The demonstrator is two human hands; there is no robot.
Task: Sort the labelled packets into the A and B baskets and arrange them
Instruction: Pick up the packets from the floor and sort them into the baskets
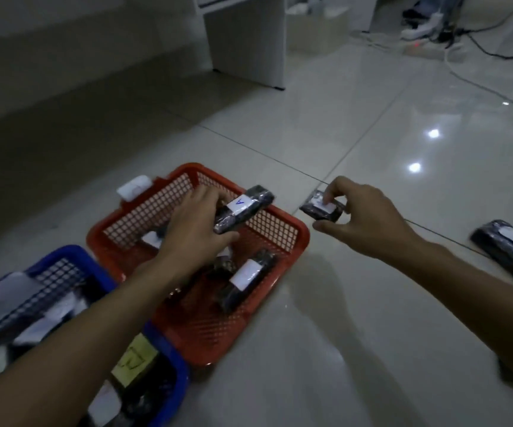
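Observation:
My left hand (194,224) grips a black packet labelled A (242,211) above the red basket (292,232). Inside that basket lie another black packet with a white label (246,282) and a further one partly hidden under my hand (152,238). My right hand (363,215) pinches a black packet with a white label (321,208) on the floor just right of the red basket. One more labelled black packet (509,251) lies on the floor at the far right. The blue basket (94,266) at bottom left holds several packets and a yellow label (135,359).
A white tag (135,186) sticks up at the red basket's back left corner. White furniture (246,38) stands on the tiled floor at the back, with a power strip and cables (434,32) at the back right. A dark mat or step runs along the left.

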